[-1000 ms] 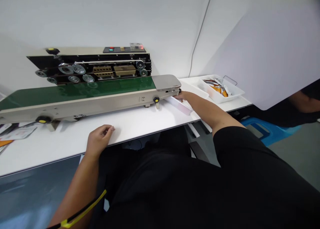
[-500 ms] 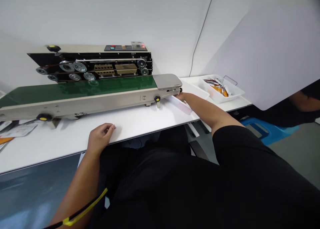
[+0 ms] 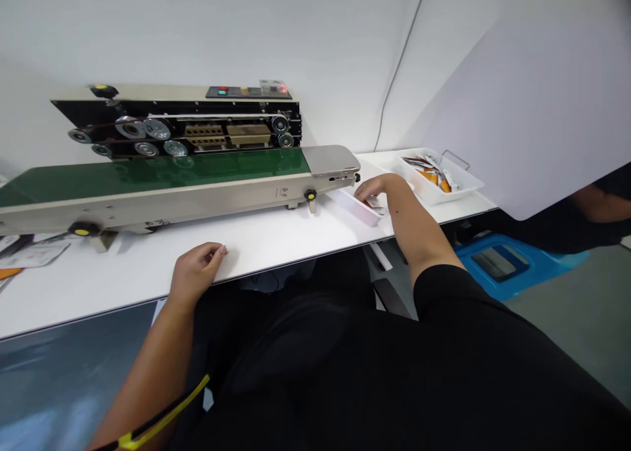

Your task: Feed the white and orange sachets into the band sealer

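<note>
Small packaging workshop, band sealer with green conveyor belt point(image 3: 158, 171) at frame left, white tray of sachets point(image 3: 436, 173) right of centre, plain white worktable point(image 3: 276, 234)

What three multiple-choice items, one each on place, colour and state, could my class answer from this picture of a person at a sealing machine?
1. Where is the right hand?
A. on the green belt
B. over the near white tray, beside the machine's end
C. on the blue stool

2. What colour is the conveyor belt?
A. green
B. red
C. yellow

3. How is the left hand?
A. gripping a packet
B. raised in the air
C. resting loosely curled on the white table, holding nothing

Answers: 1 B, its fingers reach down into the tray; 2 A, the belt is dark green; 3 C, the hand lies empty at the table's edge.
</note>
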